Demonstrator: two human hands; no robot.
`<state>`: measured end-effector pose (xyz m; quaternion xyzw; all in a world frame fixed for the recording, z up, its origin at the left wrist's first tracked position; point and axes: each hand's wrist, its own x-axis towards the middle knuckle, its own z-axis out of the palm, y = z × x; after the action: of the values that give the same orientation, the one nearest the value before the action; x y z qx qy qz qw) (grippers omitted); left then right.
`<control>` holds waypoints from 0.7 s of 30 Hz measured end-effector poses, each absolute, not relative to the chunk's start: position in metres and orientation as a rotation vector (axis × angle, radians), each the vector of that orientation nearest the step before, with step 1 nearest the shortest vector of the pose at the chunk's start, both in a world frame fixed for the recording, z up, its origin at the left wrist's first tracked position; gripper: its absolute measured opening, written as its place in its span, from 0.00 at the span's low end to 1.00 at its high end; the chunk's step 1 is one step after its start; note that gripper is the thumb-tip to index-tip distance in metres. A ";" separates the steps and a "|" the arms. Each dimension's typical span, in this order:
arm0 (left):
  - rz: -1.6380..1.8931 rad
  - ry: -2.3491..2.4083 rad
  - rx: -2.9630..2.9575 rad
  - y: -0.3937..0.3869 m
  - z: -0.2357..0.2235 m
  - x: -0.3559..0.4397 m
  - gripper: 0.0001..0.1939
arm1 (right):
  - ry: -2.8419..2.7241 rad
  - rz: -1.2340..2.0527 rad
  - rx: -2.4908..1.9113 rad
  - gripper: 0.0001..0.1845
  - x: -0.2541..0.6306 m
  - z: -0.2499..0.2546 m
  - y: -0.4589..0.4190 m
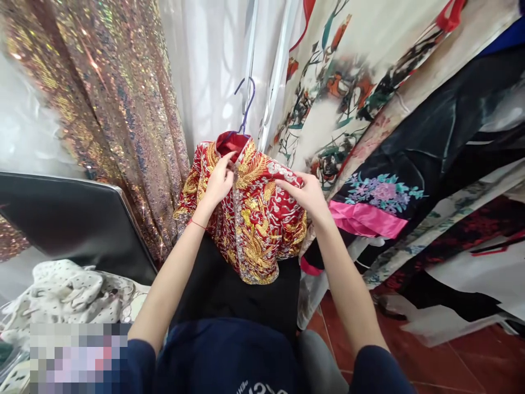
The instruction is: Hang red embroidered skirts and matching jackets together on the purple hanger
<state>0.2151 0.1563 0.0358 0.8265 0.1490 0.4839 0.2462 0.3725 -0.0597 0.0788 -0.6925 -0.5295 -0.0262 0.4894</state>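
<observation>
Head view: hands (pixel 262 183) touch stiff, gold-embroidered red jacket (pixel 256 219)

Pixelated patch, lower left corner

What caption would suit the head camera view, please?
Left hand at the collar, right hand at the shoulder of a red, gold-embroidered jacket on a purple hanger, beside sequined fabric.

Clothing shop, hanging garments (pixel 381 191).
</observation>
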 end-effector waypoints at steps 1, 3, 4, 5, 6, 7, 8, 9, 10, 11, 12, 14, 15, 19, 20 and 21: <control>1.258 0.446 2.361 0.159 0.041 0.216 0.23 | -1.261 -0.160 -1.690 0.17 0.373 0.078 -0.054; 1.148 0.559 2.520 0.163 0.049 0.217 0.19 | -1.197 -0.339 -1.697 0.16 0.374 0.075 -0.042; 1.138 0.614 2.555 0.165 0.052 0.217 0.16 | -1.168 -0.459 -1.702 0.16 0.374 0.073 -0.036; 1.167 0.659 2.556 0.165 0.053 0.217 0.14 | -1.146 -0.579 -1.714 0.15 0.373 0.070 -0.030; 1.234 0.696 2.529 0.166 0.053 0.216 0.13 | -1.133 -0.683 -1.732 0.14 0.373 0.067 -0.025; 1.326 0.730 2.484 0.165 0.052 0.215 0.12 | -1.129 -0.761 -1.755 0.13 0.373 0.063 -0.020; 1.424 0.765 2.434 0.165 0.049 0.213 0.12 | -1.133 -0.810 -1.778 0.12 0.375 0.059 -0.017; 1.513 0.803 2.389 0.165 0.046 0.211 0.12 | -1.142 -0.831 -1.797 0.11 0.377 0.056 -0.014; 1.590 0.846 2.356 0.165 0.041 0.209 0.15 | -1.155 -0.832 -1.804 0.12 0.381 0.053 -0.014; 1.652 0.891 2.337 0.167 0.036 0.206 0.17 | -1.178 -0.816 -1.798 0.15 0.386 0.050 -0.016; 1.699 0.930 2.323 0.169 0.031 0.204 0.19 | -1.213 -0.785 -1.778 0.18 0.391 0.047 -0.020; 1.770 1.000 2.274 0.175 0.021 0.198 0.21 | -1.310 -0.666 -1.718 0.23 0.401 0.041 -0.033; 1.807 1.054 2.216 0.179 0.017 0.195 0.22 | -1.346 -0.587 -1.689 0.24 0.405 0.038 -0.042; 1.633 1.303 1.948 0.194 0.010 0.183 0.24 | -1.327 -0.416 -1.752 0.23 0.405 0.028 -0.072; 1.477 1.331 1.928 0.197 0.011 0.180 0.23 | -1.264 -0.466 -1.834 0.24 0.402 0.028 -0.076; 1.327 1.345 1.929 0.199 0.013 0.176 0.23 | -1.181 -0.543 -1.926 0.24 0.399 0.028 -0.078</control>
<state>0.1759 0.1991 0.0133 0.6970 0.4861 0.4795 0.2190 0.3986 -0.0777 0.0284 -0.7606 -0.4663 -0.2142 0.3978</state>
